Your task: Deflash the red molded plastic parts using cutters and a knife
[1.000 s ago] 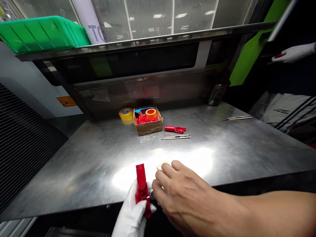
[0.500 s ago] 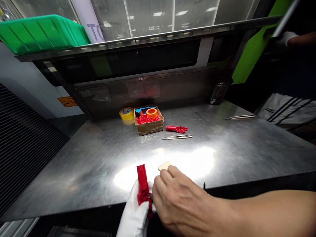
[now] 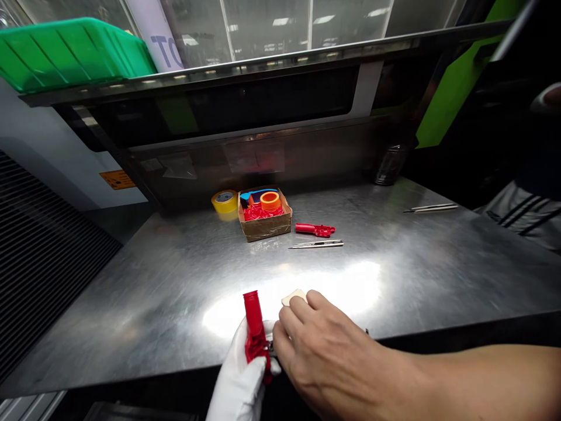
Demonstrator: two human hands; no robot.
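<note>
My left hand [image 3: 239, 377], in a white glove, is closed around a red plastic part [image 3: 253, 316]. The part's round tube points up and away from me, and its lower, more intricate end sits between thumb and fingers. My bare right hand [image 3: 319, 345] is closed right beside it. A flat cream-coloured piece [image 3: 294, 296] sticks out past the right knuckles, and a small dark metallic bit [image 3: 269, 348] shows between the fingers and the red part. Whether these belong to one tool is hidden by the hand.
On the metal table [image 3: 153, 304] stand a cardboard box [image 3: 268, 228] of red pieces with an orange ring, and a yellow tape roll [image 3: 224, 202]. Another red part [image 3: 314, 230] lies near slim tools [image 3: 316, 244]. Further right are more slim tools [image 3: 432, 207], a bottle [image 3: 390, 165] and a person [image 3: 532, 204].
My right hand has shifted slightly right, with the cream piece partly more covered by fingers. The red part stays in my left hand. The person at right has moved further right.
</note>
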